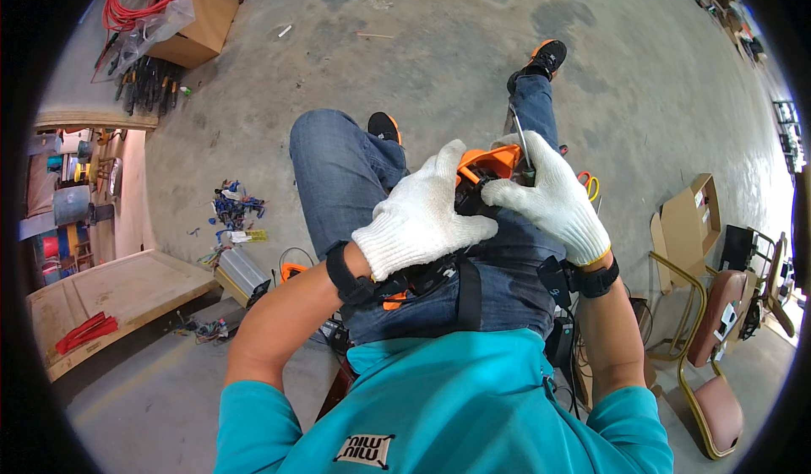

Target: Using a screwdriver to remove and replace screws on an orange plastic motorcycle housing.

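Observation:
I sit with an orange and black power tool on my lap, over my blue jeans. My left hand, in a white knit glove, wraps the tool's black body from the left. My right hand, also gloved, holds the tool's right side and pinches a thin metal rod that sticks up from it. Black straps and cables run under the tool across my thighs. Most of the tool is hidden by my gloves.
A concrete floor lies all around. Scattered small parts and a silver box lie at left, a wooden board further left. A cardboard box with red cable stands at top left. A chair and open carton stand right.

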A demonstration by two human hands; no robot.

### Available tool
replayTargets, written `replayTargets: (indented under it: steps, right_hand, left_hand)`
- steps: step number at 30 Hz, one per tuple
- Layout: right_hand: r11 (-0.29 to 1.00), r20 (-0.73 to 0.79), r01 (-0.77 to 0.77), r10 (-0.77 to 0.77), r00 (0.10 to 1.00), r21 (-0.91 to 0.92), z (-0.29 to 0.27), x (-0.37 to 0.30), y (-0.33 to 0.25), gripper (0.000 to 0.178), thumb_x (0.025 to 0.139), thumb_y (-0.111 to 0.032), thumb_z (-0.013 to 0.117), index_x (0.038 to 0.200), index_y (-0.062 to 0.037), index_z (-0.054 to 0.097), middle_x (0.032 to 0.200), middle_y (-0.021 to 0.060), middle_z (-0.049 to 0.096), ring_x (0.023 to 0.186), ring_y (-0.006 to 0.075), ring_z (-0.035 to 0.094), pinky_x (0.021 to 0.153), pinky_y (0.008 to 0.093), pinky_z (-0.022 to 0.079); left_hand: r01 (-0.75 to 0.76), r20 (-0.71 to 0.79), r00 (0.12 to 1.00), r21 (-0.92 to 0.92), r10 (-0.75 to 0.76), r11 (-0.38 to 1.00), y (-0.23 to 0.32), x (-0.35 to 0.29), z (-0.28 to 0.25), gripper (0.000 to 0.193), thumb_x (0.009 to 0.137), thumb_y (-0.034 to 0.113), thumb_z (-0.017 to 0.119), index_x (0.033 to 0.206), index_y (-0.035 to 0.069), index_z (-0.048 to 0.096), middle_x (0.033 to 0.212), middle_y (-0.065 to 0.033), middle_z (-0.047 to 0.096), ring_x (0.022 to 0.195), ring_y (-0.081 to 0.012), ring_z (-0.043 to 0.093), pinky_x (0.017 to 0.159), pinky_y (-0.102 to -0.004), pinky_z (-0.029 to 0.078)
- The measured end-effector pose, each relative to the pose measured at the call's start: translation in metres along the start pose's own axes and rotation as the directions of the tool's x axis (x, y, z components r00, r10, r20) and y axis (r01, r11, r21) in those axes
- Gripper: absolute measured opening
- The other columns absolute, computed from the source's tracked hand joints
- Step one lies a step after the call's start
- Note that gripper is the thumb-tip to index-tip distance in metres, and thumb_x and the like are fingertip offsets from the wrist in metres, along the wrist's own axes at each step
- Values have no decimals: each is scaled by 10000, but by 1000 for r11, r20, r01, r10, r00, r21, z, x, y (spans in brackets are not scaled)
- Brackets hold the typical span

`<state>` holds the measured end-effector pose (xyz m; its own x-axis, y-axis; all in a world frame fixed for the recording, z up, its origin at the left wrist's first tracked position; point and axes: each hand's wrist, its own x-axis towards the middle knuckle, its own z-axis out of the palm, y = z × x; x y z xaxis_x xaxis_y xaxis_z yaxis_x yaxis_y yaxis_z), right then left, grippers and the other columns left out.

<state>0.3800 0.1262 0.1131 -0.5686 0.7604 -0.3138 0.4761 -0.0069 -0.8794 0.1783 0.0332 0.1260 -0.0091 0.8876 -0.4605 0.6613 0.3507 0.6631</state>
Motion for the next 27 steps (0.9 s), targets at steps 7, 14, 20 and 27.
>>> replayTargets:
  steps: [7, 14, 20, 27]
  right_hand:
    - [999, 29, 10, -12, 1000, 43, -3, 1, 1, 560, 844, -265, 934, 1266, -1, 680, 1083, 81, 649, 1012, 182, 669, 910, 350, 558]
    - [1000, 33, 27, -27, 999, 14, -4, 1, 1, 537, 866, -268, 924, 1264, 0, 681, 1083, 81, 647, 1008, 182, 663, 908, 352, 558]
    - [999, 48, 11, -13, 999, 39, -6, -1, -2, 567, 881, -273, 910, 1313, 5, 669, 1119, 95, 664, 1038, 188, 665, 927, 353, 559]
    - [975, -213, 9, 40, 976, 222, -18, -2, 6, 679, 957, -219, 807, 1518, 41, 526, 1296, 115, 674, 1076, 174, 677, 952, 325, 573]
  left_hand:
    - [40, 85, 996, -73, -34, 997, 6, -1, -9, 1110, 824, 423, 867, 1659, -73, 330, 1505, -345, 601, 1401, -418, 637, 1161, -408, 517]
    - [-19, 35, 999, -79, 22, 997, -4, 3, -2, 1088, 824, 429, 862, 1646, -70, 352, 1465, -346, 630, 1375, -422, 656, 1149, -412, 522]
    - [-28, 40, 999, -100, 32, 995, -5, 5, -2, 1070, 833, 419, 859, 1643, -72, 360, 1428, -339, 655, 1350, -405, 674, 1138, -401, 528]
    - [-17, 23, 999, -180, 22, 983, -4, 6, -19, 1051, 845, 355, 873, 1647, -75, 347, 1375, -287, 684, 1298, -342, 692, 1108, -372, 535]
